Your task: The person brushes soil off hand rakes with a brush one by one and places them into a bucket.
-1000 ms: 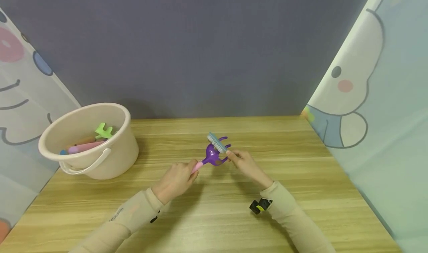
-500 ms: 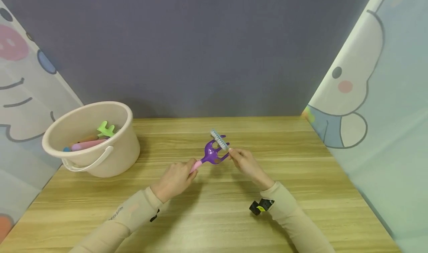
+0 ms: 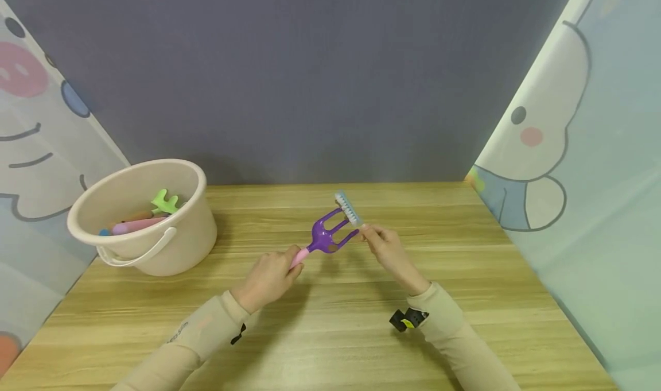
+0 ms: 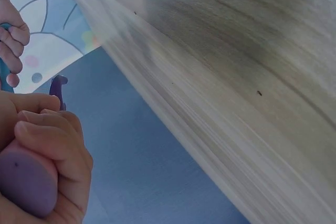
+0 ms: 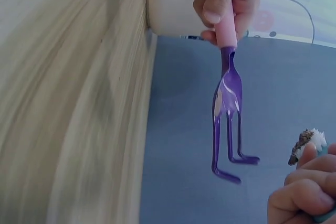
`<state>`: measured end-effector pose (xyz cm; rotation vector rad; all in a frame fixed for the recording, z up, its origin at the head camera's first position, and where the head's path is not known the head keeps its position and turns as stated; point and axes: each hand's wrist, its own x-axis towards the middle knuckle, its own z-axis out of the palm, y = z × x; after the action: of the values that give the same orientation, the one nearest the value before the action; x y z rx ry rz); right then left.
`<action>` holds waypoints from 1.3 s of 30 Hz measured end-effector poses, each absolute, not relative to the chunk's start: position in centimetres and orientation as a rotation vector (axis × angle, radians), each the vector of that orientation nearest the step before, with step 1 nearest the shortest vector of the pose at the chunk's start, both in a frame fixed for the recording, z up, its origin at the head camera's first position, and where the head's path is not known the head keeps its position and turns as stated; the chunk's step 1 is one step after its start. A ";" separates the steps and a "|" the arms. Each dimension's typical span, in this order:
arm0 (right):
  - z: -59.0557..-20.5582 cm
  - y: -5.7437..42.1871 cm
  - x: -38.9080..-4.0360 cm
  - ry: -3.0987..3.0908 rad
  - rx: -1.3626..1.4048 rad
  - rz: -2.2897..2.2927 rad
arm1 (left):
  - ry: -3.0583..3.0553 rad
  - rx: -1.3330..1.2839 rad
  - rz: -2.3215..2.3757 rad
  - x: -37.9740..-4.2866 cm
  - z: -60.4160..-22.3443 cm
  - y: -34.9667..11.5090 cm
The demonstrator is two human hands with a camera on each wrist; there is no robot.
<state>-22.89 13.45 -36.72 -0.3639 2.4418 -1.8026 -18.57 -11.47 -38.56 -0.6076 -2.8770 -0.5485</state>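
My left hand [image 3: 265,279] grips the pink handle [image 3: 299,258] of a three-pronged purple hand rake [image 3: 321,239], held above the table with its prongs pointing right. A brownish patch marks the rake's head. My right hand [image 3: 389,256] holds a blue scrub brush [image 3: 349,208] with white bristles. From the head view the brush overlaps the prong tips; the right wrist view puts its bristles [image 5: 317,139] apart from them, with dark dirt at their end. Most of the brush's body is hidden by my fingers there. The left wrist view has the handle's rounded end [image 4: 29,182] inside my curled fingers.
A cream bucket [image 3: 191,239] stands at the table's left, its handle hanging in front. Inside lie a green forked tool [image 3: 165,201], a pink-handled piece [image 3: 138,225] and other items. A dark grey wall [image 3: 330,81] rises behind the wooden table [image 3: 330,333].
The brush has moved right, from over the rake's head to the prong tips, and turned steeper. The rake has shifted slightly left and shows more of its prongs.
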 end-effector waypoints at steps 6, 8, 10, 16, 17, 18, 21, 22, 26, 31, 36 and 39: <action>-36.9 13.6 -23.0 2.938 -0.551 -1.577 | -2.935 -0.523 -0.700 -18.9 -38.7 -11.6; -36.9 13.7 -23.0 3.073 -0.611 -1.489 | -2.944 -0.505 -0.750 -18.9 -38.7 -11.6; -37.0 13.7 -22.9 3.163 -0.643 -1.439 | -2.950 -0.486 -0.805 -19.0 -38.6 -11.6; -37.8 14.3 -22.9 3.337 -0.806 -1.340 | -2.973 -0.415 -0.934 -19.1 -38.4 -11.5; -38.0 14.4 -22.9 3.364 -0.875 -1.311 | -2.977 -0.404 -0.950 -19.1 -38.4 -11.5; -38.1 14.5 -22.9 3.388 -0.944 -1.280 | -2.982 -0.394 -0.964 -19.2 -38.4 -11.5; -38.6 14.7 -22.9 3.427 -1.143 -1.179 | -2.990 -0.375 -1.002 -19.2 -38.2 -11.5; -38.7 14.8 -22.8 3.423 -1.188 -1.161 | -2.992 -0.375 -1.009 -19.2 -38.2 -11.5; -38.9 14.8 -22.3 3.380 -1.257 -1.077 | -2.990 -0.379 -1.020 -19.2 -38.2 -11.5; -39.3 14.5 -21.6 3.309 -1.243 -0.948 | -2.982 -0.396 -1.008 -19.2 -38.2 -11.6; -39.5 14.4 -21.4 3.263 -1.281 -0.869 | -2.949 -0.435 -0.941 -19.1 -38.0 -11.5; -39.5 14.6 -21.4 3.242 -1.310 -0.834 | -2.926 -0.463 -0.909 -18.8 -37.8 -11.3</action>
<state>-21.39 14.57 -39.47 -1.3096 3.2422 -0.8335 -18.81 -11.34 -37.80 -0.4634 -2.9256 -0.9086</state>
